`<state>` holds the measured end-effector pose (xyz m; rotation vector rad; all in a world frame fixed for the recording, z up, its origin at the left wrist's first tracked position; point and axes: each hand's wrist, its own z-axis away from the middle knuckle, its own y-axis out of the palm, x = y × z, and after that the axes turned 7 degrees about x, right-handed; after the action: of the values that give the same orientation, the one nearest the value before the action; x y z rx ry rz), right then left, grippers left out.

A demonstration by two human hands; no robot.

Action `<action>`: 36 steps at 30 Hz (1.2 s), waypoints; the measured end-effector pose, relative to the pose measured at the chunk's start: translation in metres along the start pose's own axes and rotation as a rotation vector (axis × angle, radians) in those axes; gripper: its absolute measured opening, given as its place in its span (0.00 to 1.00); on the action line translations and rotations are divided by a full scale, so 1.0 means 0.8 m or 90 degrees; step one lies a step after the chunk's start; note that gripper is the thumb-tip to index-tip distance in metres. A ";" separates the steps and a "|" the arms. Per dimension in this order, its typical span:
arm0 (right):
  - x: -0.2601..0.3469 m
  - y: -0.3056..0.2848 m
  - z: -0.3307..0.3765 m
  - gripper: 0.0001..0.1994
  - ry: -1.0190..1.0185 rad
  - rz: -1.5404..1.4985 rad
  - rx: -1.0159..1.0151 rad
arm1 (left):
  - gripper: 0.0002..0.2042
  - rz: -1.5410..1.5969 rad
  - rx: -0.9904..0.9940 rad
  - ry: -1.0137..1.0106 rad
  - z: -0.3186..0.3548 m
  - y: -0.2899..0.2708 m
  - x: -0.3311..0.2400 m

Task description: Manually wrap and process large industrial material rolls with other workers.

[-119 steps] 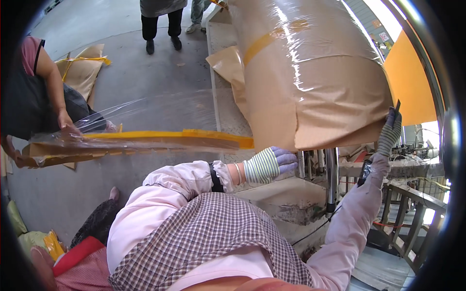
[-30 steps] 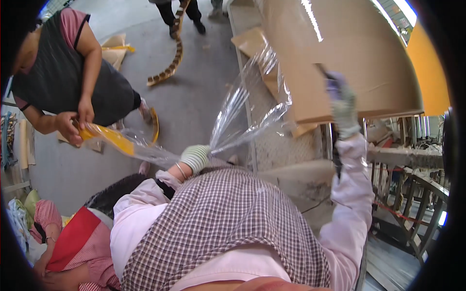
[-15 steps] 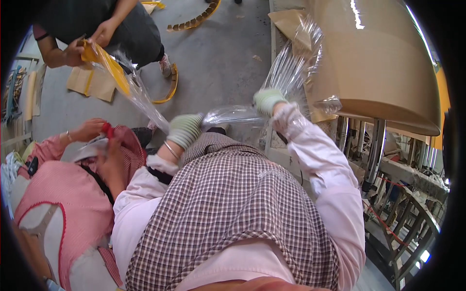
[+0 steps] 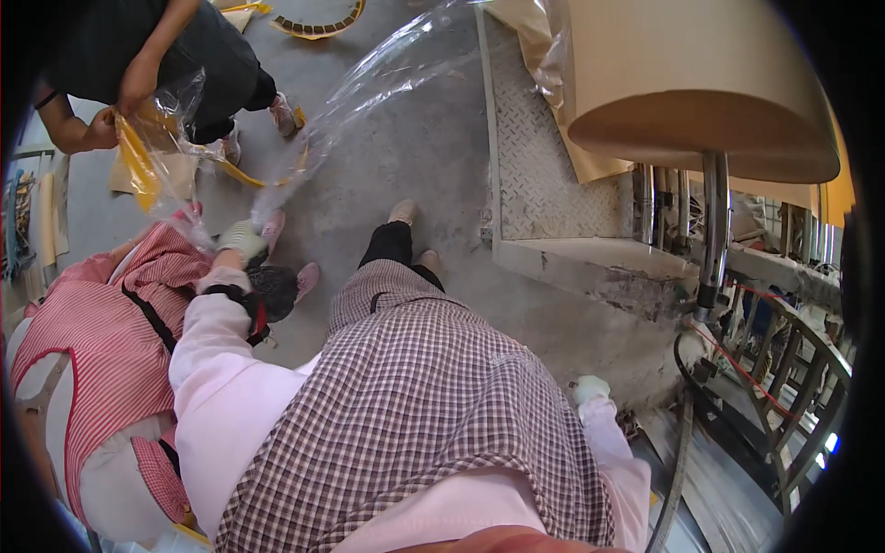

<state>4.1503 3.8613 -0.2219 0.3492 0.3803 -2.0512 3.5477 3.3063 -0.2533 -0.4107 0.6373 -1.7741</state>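
My left hand (image 4: 241, 240), in a pale striped work glove, is closed on a bunched strip of clear plastic film (image 4: 318, 138). From it the film sweeps up in a long arc toward the top edge, near a big brown paper roll (image 4: 691, 74). Another stretch of film runs to a co-worker's hands (image 4: 111, 115), which grip a yellow strip (image 4: 138, 166). Low at my right side is my right hand (image 4: 590, 389), gloved and away from the film. Its fingers are too small and blurred to read.
A metal shaft (image 4: 714, 221) carries the roll above a worn concrete ledge (image 4: 599, 276) and a diamond-plate step (image 4: 544, 157). A co-worker in a red-striped apron (image 4: 101, 323) is close on my left. A dark metal ladder-like frame (image 4: 793, 387) stands at the right.
My right hand has let go of the film and dropped from beside the roll to my right side. My left hand has moved left and slightly up with the film, which now arcs upward.
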 end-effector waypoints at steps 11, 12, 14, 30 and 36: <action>0.168 -0.219 0.092 0.07 -0.422 -0.427 -0.856 | 0.23 0.515 0.182 0.366 -0.059 0.099 -0.353; 0.167 -0.248 0.111 0.07 -0.492 -0.465 -0.877 | 0.22 0.577 0.196 0.273 -0.056 0.108 -0.334; 0.158 -0.300 0.147 0.07 -0.530 -0.391 -1.001 | 0.22 0.799 0.142 0.244 -0.051 0.135 -0.266; 0.096 -0.582 0.151 0.09 -0.266 0.062 -1.315 | 0.38 0.680 -0.050 0.089 -0.039 0.274 -0.114; 0.032 -0.615 0.179 0.08 -0.135 0.003 -1.539 | 0.36 0.814 0.021 0.301 -0.044 0.130 -0.261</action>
<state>3.6950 4.0133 -0.0409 -1.2526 2.1105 -0.4209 3.6677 3.4922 -0.3352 0.4206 0.9058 -0.6197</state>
